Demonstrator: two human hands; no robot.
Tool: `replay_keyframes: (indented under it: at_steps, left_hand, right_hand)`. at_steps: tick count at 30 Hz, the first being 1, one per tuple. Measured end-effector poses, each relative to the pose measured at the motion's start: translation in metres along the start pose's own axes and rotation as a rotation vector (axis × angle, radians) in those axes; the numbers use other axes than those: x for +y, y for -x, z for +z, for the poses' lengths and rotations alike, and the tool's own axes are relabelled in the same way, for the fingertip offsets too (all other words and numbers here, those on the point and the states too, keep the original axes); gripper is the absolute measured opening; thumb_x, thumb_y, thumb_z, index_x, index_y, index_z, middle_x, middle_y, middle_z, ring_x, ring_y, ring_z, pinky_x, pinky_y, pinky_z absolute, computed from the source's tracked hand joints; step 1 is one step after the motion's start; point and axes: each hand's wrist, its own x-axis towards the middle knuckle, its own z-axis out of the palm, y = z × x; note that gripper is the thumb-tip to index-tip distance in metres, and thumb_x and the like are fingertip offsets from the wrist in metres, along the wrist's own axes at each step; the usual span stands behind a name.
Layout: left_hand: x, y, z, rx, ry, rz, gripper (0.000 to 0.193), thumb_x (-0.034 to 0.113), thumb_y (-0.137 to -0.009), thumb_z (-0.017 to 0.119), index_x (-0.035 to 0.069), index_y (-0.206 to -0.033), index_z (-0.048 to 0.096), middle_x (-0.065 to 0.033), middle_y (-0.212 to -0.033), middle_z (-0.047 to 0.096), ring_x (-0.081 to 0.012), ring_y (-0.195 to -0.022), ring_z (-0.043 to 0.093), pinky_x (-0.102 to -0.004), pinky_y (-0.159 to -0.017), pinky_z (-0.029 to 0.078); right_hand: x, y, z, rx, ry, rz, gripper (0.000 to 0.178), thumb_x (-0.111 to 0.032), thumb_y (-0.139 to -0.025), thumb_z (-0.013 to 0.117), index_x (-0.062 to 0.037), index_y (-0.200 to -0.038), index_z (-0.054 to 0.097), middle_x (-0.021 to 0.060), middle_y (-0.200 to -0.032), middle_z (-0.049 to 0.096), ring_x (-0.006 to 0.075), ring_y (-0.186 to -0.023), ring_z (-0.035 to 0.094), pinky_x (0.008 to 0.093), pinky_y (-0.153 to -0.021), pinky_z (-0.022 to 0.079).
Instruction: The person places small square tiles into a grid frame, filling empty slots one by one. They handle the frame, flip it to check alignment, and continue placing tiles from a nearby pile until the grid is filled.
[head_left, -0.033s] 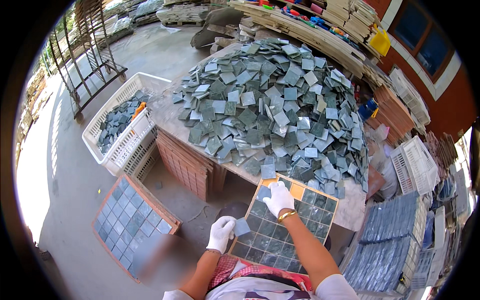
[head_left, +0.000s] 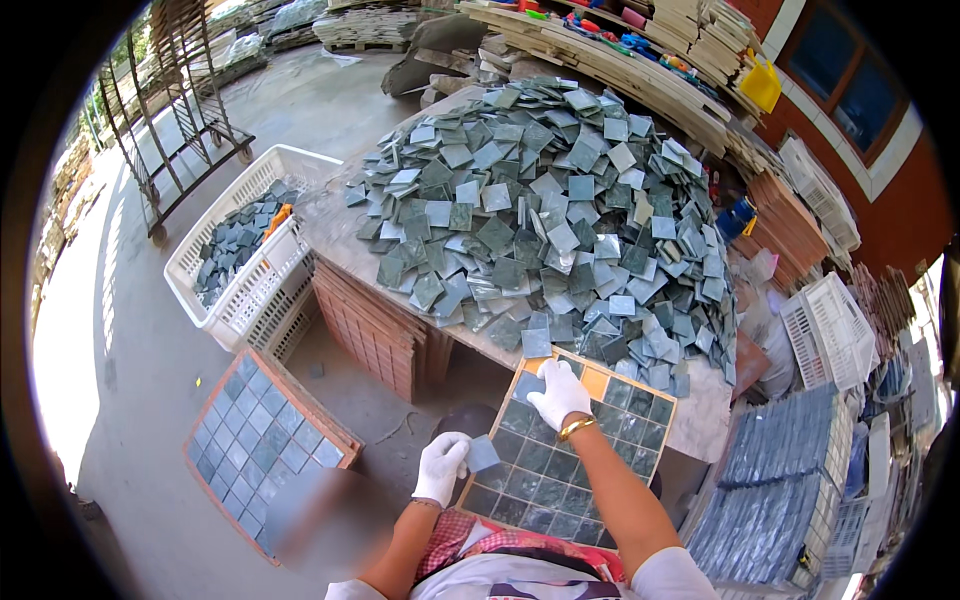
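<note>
My left hand (head_left: 442, 468), in a white glove, pinches a blue-grey square stone tile (head_left: 482, 454) beside the left edge of a shallow tray (head_left: 594, 383). Rows of dark green tiles (head_left: 535, 457) fill most of this tray, and its orange base shows along the far row. Over the far left part of the tray, my gloved right hand (head_left: 560, 394) has its fingers drawn together at a lighter tile (head_left: 526, 386) in the corner. The fingertips are partly hidden from above. Another tile (head_left: 536, 343) lies just past the tray's far edge.
A large heap of loose tiles (head_left: 520, 200) covers the table (head_left: 345, 235). White crates (head_left: 240, 290) with tile pieces stand left, near a filled tile tray (head_left: 245, 430) and stacked brown trays (head_left: 365, 335). Packed tile stacks (head_left: 775, 480) stand right; a wheeled metal rack (head_left: 175, 120) stands far left.
</note>
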Motion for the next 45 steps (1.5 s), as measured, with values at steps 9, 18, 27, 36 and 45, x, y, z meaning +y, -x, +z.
replay_keyframes:
  at_steps: [9, 18, 27, 36, 45]
  left_hand:
    - [-0.005, 0.001, -0.021, 0.059, 0.018, 0.000, 0.013, 0.011, -0.088, 0.057, 0.001, -0.095, 0.063, -0.0009, -0.073, 0.058, -0.0066, -0.053, 0.049, -0.0219, -0.048, 0.040]
    - [-0.005, 0.003, -0.020, 0.067, -0.005, 0.037, 0.013, 0.010, -0.088, 0.056, 0.001, -0.095, 0.063, -0.0012, -0.074, 0.058, -0.0062, -0.053, 0.050, -0.0215, -0.048, 0.040]
    - [0.006, 0.006, 0.001, -0.052, 0.171, -0.040, 0.015, 0.010, -0.090, 0.056, 0.001, -0.100, 0.061, -0.0016, -0.076, 0.058, -0.0073, -0.056, 0.052, -0.0212, -0.051, 0.042]
    - [0.004, 0.013, 0.001, -0.020, 0.086, -0.056, 0.012, 0.009, -0.091, 0.054, 0.002, -0.099, 0.060, -0.0018, -0.067, 0.055, -0.0101, -0.051, 0.050, -0.0227, -0.050, 0.041]
    - [0.001, 0.009, -0.008, -0.010, 0.054, -0.072, 0.012, 0.010, -0.090, 0.055, 0.002, -0.099, 0.059, -0.0017, -0.065, 0.054, -0.0103, -0.051, 0.050, -0.0226, -0.049, 0.040]
  right_hand:
    - [-0.002, 0.032, -0.007, 0.031, -0.100, -0.160, 0.041, -0.023, -0.073, 0.073, -0.0119, -0.109, 0.057, 0.0123, -0.111, 0.057, 0.0314, -0.100, 0.058, 0.0411, -0.081, 0.049]
    - [0.001, 0.013, 0.001, 0.054, 0.054, -0.105, 0.054, -0.020, -0.071, 0.075, -0.0101, -0.119, 0.052, 0.0117, -0.117, 0.054, 0.0320, -0.104, 0.057, 0.0412, -0.085, 0.049]
    - [0.012, -0.030, -0.004, 0.183, 0.050, -0.206, 0.047, -0.012, -0.077, 0.066, -0.0142, -0.122, 0.051, 0.0105, -0.123, 0.052, 0.0296, -0.103, 0.058, 0.0420, -0.081, 0.050]
    - [0.027, -0.077, -0.020, 0.180, 0.107, -0.342, 0.022, -0.022, -0.088, 0.052, -0.0128, -0.108, 0.058, 0.0116, -0.091, 0.064, 0.0323, -0.086, 0.063, 0.0437, -0.072, 0.051]
    - [0.046, -0.067, -0.013, 0.093, -0.236, -0.272, 0.022, -0.016, -0.081, 0.060, -0.0087, -0.101, 0.059, 0.0163, -0.094, 0.065, 0.0352, -0.093, 0.060, 0.0419, -0.080, 0.048]
